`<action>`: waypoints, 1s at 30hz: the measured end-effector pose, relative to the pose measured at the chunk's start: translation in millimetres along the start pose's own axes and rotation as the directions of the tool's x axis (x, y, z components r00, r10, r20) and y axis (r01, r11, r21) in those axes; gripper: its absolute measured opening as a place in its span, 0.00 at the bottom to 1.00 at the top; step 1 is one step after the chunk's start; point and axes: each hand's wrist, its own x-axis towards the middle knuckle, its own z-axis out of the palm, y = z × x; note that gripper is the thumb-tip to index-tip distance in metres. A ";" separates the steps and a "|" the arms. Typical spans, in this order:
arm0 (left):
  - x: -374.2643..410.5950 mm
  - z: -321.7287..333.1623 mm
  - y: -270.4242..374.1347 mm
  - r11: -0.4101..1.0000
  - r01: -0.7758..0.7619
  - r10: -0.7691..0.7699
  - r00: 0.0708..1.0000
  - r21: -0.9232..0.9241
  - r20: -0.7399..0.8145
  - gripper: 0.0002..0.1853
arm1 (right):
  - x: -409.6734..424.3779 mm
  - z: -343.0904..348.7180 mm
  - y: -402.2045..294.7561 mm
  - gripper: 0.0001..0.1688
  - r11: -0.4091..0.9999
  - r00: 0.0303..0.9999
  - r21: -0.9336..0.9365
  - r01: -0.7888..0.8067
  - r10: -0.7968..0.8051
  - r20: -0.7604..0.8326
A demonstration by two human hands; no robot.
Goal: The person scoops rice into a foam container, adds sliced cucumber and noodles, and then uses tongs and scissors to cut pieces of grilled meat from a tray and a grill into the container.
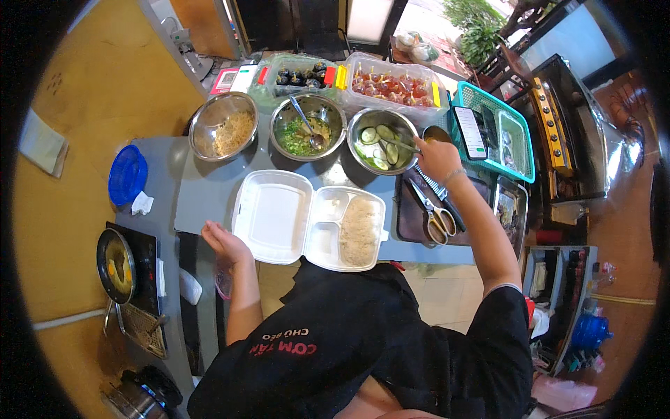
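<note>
With metal tongs point(400, 142) in its grip, my right hand point(439, 157) reaches over the rim of a steel bowl of sliced cucumber point(380, 141). An open white foam takeout box point(272, 217) lies before me; rice point(361, 230) fills its long compartment, and small crumbs lie in the upper small one. My left hand point(225, 242) is held beside the box's lid, palm up and holding nothing. A bowl of chopped green herbs in sauce point(306, 133) with a spoon stands in the middle. Left of it is a bowl of pale shredded food point(230, 133).
Scissors point(437, 217) and a black-handled knife point(453, 209) lie on a dark board at right. Behind the bowls stand lidded plastic tubs point(392, 84); a phone point(470, 132) rests on a teal basket point(523, 136). A pan with eggs point(116, 266) sits on a cooktop at left.
</note>
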 end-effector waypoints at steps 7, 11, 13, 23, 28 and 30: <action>36.9 1.8 -2.6 0.996 0.090 -0.087 0.988 -0.020 0.127 0.12 | 10.8 1.4 -9.6 0.16 0.990 0.997 0.128 -0.057 0.050 0.061; 31.5 -0.2 5.3 0.990 0.128 -0.121 0.987 -0.056 0.104 0.11 | -19.4 -19.1 -4.3 0.18 0.947 0.991 0.294 -0.131 0.124 0.042; 30.0 -7.4 4.9 0.985 0.161 -0.156 0.985 -0.056 0.079 0.11 | -45.2 -45.5 -11.4 0.19 0.900 0.986 0.404 -0.165 0.163 0.038; -12.7 0.9 4.6 0.961 0.262 -0.250 0.959 -0.084 0.133 0.08 | -103.5 -32.8 -104.0 0.19 0.766 0.984 0.631 -0.121 0.010 0.176; -12.3 1.5 5.4 0.969 0.236 -0.219 0.958 -0.076 0.186 0.09 | -54.3 -43.2 -47.3 0.19 0.805 0.982 0.570 -0.162 0.188 0.014; -14.4 2.1 3.8 0.965 0.255 -0.239 0.953 -0.066 0.186 0.09 | -23.7 -7.0 -27.2 0.19 0.845 0.972 0.493 -0.210 0.234 0.013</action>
